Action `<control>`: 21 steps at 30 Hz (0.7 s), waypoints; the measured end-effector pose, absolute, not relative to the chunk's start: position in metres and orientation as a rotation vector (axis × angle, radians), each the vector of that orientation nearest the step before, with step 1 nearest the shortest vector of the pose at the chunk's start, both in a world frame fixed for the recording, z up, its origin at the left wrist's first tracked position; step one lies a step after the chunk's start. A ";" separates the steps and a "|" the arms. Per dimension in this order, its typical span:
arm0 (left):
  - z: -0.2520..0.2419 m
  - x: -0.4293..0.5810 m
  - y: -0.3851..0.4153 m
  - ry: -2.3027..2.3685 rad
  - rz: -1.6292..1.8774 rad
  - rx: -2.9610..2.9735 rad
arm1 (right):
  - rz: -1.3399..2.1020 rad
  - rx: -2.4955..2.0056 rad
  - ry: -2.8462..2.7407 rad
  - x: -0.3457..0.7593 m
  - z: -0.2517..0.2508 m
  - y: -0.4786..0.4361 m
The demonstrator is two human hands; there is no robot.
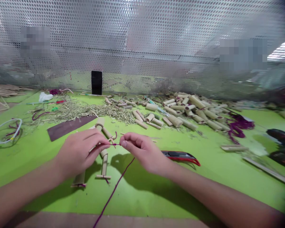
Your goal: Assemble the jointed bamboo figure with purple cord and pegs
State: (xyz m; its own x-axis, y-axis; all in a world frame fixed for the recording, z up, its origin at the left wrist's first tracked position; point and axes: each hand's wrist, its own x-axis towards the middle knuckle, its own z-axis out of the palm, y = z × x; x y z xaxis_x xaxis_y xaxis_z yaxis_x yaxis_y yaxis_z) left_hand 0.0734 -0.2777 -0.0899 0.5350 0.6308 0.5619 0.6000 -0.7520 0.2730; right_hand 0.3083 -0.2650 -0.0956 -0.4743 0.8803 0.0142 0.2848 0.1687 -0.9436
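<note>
Thumb and fingertips of my left hand [82, 148] are pinched on a purple string [123, 175]. My right hand [143, 150] pinches the same string a short way to the right, and a small knot shows between the two. From my right hand the string trails down past the front edge of the table. Below and behind my left hand lies a figure made of bamboo pieces [104, 164], joined with purple string at its ends; my hand hides part of it. Just right of my right hand rests a red and black utility knife [181, 155].
A pile of cut bamboo tubes [194, 109] lies at the back right, beside purple yarn [239, 125]. Bamboo shavings [104, 112] spread across the back near a dark flat strip [71, 127]. A phone [96, 83] leans against the perforated metal screen [137, 41].
</note>
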 end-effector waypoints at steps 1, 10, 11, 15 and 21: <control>-0.091 0.073 -0.277 1.100 0.986 2.746 | 1.246 -1.111 -1.920 0.309 -0.095 -0.265; -0.085 0.080 -0.281 1.056 0.746 2.282 | 0.644 -1.136 -2.329 0.313 -0.103 -0.260; -0.084 0.081 -0.282 1.057 0.718 2.226 | 0.610 -1.145 -2.364 0.313 -0.104 -0.260; -0.085 0.084 -0.284 1.008 0.678 2.084 | 0.532 -1.184 -2.412 0.310 -0.101 -0.263; -0.090 0.086 -0.283 0.934 0.664 2.009 | 0.520 -1.240 -2.473 0.308 -0.101 -0.266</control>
State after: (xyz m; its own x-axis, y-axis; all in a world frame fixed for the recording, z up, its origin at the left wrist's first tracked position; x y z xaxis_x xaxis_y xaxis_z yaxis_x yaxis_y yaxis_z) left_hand 0.0857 -0.2830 -0.0904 0.5882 0.7997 0.1202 0.3762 -0.4021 0.8347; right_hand 0.3083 -0.2660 -0.1009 -0.5690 0.8129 0.1239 0.6943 0.5557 -0.4573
